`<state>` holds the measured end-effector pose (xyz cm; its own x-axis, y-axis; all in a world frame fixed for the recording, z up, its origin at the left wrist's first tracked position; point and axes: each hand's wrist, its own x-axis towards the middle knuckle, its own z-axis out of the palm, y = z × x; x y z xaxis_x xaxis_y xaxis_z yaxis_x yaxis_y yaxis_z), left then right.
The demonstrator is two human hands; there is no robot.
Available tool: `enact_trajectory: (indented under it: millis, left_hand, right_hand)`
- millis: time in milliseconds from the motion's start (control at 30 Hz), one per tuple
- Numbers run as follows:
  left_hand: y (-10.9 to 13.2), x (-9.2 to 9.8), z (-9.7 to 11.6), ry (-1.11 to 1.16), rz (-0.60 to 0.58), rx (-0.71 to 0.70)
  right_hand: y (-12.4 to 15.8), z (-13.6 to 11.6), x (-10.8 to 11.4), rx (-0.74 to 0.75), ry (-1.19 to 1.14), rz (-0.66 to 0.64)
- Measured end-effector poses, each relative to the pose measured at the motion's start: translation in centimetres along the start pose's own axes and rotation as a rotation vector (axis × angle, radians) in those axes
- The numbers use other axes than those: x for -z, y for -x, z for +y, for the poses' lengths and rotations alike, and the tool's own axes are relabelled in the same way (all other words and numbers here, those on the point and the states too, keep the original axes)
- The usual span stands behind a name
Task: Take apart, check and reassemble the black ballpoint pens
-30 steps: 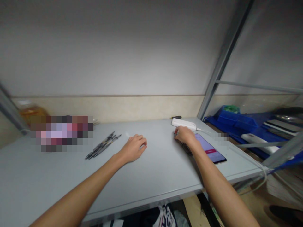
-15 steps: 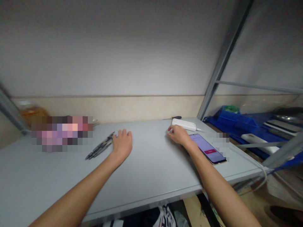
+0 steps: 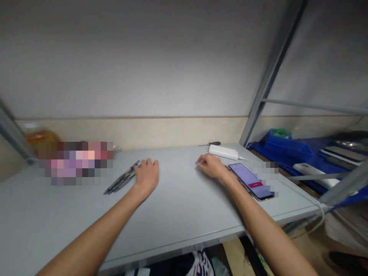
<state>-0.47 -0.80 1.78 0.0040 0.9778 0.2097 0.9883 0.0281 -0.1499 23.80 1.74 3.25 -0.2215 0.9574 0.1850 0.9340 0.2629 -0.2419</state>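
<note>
My left hand [image 3: 147,175] lies palm down on the grey tabletop [image 3: 178,207], fingers spread and holding nothing. Its thumb reaches the right side of several dark pens [image 3: 120,179] lying side by side in a slanted bundle; whether it touches them I cannot tell. Over at the right, my right hand [image 3: 209,165] is low over the table with loosely bent fingers, thumb and fingers apart, and nothing visible in it. Just past its wrist lies a lit smartphone [image 3: 250,182], screen up. Behind this hand is a white power strip [image 3: 222,151] with a cable.
A screwdriver [image 3: 214,143] with a black and yellow handle lies near the wall. On the left, a blurred-out pinkish item stands before a bottle of amber liquid [image 3: 40,136]. Metal posts [image 3: 260,101] frame the right side, with blue trays [image 3: 287,147] beyond.
My right hand has moved a little left, away from the power strip and phone. My left hand has shifted slightly left beside the pens.
</note>
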Motion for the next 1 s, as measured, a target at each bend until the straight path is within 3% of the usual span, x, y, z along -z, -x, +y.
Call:
enact_trajectory:
  millis: [567, 767, 1000]
  left_hand:
    - [0.12, 0.54, 0.08, -0.002, -0.013, 0.077]
    - [-0.24, 0.05, -0.47, -0.034, 0.012, 0.05]
    - [-0.03, 0.62, -0.4, -0.018, -0.055, 0.008]
  right_hand:
    - [0.4, -0.73, 0.34, 0.017, -0.028, -0.057]
    - [0.26, -0.38, 0.01, 0.035, -0.032, -0.063]
    - [0.21, -0.31, -0.14, 0.057, -0.037, -0.06]
